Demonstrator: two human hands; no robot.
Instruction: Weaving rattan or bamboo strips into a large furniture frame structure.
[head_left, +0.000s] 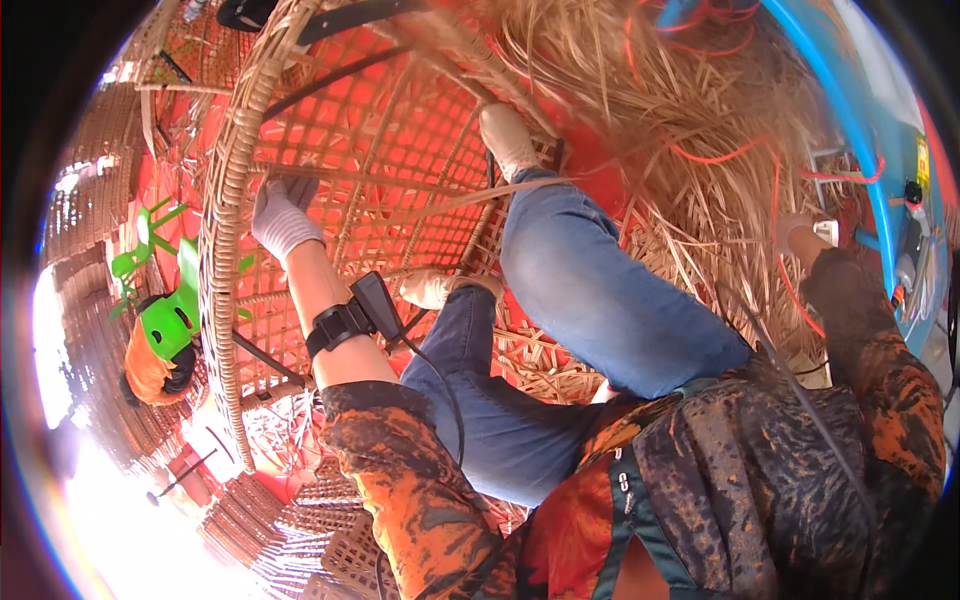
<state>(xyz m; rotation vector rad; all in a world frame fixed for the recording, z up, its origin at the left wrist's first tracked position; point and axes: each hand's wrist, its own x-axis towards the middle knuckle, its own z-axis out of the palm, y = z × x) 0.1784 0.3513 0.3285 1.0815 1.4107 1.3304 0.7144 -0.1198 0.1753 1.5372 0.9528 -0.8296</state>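
A large basket-like wicker frame (222, 230) with a thick braided rim and an open lattice stands upright at left and in front of me. My left hand (285, 212), in a grey-and-white glove, is at the lattice just inside that rim. Its fingers are bent together around a pale cane strip (400, 182) that crosses the lattice. Far to the right is my right hand (797, 236), low beside a pile of loose cane strips (650, 130). It is blurred and partly covered by its sleeve, so its fingers cannot be made out.
My legs in jeans (600, 280) reach into the frame, with light-coloured shoes against the lattice. A blue curved tube (850, 120) and orange cord (780, 240) lie at right. A green chair (175, 300) and woven panels (90, 220) stand at left. Cane scraps litter the red floor.
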